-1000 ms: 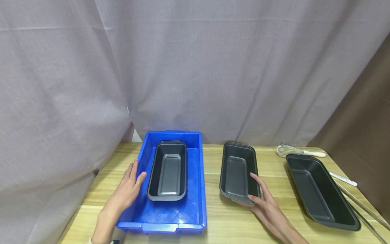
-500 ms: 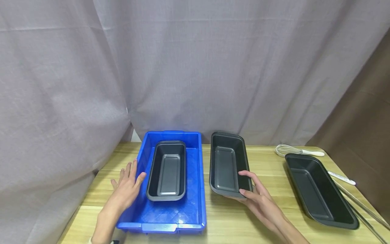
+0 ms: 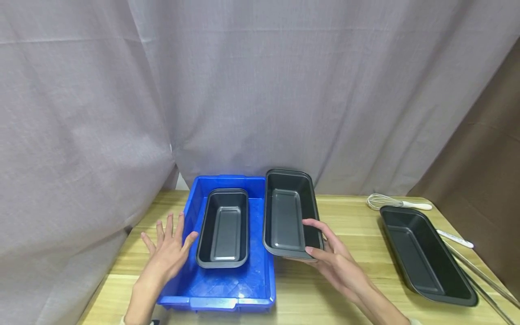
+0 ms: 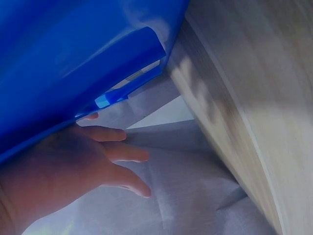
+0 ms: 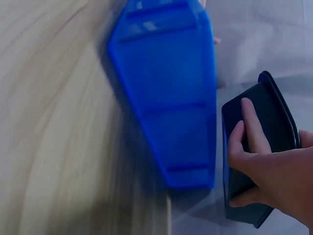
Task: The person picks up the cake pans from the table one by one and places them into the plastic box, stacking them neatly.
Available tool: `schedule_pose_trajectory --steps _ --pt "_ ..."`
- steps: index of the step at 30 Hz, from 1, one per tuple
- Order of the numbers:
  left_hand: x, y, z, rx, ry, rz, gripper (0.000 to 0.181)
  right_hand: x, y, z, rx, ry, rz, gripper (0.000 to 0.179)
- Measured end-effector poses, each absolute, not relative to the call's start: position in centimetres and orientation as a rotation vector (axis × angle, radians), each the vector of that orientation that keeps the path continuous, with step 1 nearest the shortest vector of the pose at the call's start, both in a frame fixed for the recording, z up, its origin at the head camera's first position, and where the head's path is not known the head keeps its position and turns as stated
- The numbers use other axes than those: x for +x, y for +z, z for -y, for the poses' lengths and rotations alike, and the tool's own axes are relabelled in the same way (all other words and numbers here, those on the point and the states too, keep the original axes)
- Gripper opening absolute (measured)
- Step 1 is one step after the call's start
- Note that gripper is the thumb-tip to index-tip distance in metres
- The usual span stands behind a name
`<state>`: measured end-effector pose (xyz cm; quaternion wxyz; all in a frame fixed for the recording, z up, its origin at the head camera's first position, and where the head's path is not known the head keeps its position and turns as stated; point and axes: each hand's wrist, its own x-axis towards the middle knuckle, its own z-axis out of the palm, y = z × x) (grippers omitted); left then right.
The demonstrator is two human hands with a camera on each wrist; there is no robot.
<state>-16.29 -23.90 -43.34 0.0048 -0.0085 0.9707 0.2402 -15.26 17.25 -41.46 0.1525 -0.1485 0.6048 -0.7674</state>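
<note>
In the head view my right hand (image 3: 337,266) grips the near right corner of a dark loaf pan (image 3: 286,216), thumb and a finger over its rim. The right wrist view shows other fingers spread under the held pan (image 5: 254,112). This pan is lifted, its left edge overlapping the right rim of a blue plastic bin (image 3: 252,280). A second loaf pan (image 3: 227,232) lies inside the bin. My left hand (image 3: 164,257) is at the bin's left rim with fingers spread; in the left wrist view the hand (image 4: 68,156) is against the bin's outer wall (image 4: 73,54).
A third loaf pan (image 3: 426,257) lies at the right of the wooden table (image 3: 357,221). Behind it is a whisk (image 3: 398,202). A white-handled utensil (image 3: 455,238) and thin metal rods (image 3: 483,275) lie beyond the pan. A grey curtain (image 3: 260,90) hangs behind the table.
My right hand has carried its loaf pan up and to the left, from over the table to the bin's right rim. My left hand's fingers have spread wider at the left rim.
</note>
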Motion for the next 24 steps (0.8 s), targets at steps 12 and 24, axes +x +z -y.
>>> schedule_pose_trajectory --steps 12,24 --pt "-16.3 -43.5 24.0 -0.023 0.735 -3.047 0.081 -15.0 -39.7 -11.8 -0.494 -2.191 -1.581 0.069" --pt "-16.4 -43.5 24.1 -0.02 0.815 -3.009 0.076 -14.8 -39.6 -7.1 -0.441 -2.16 -1.506 0.09"
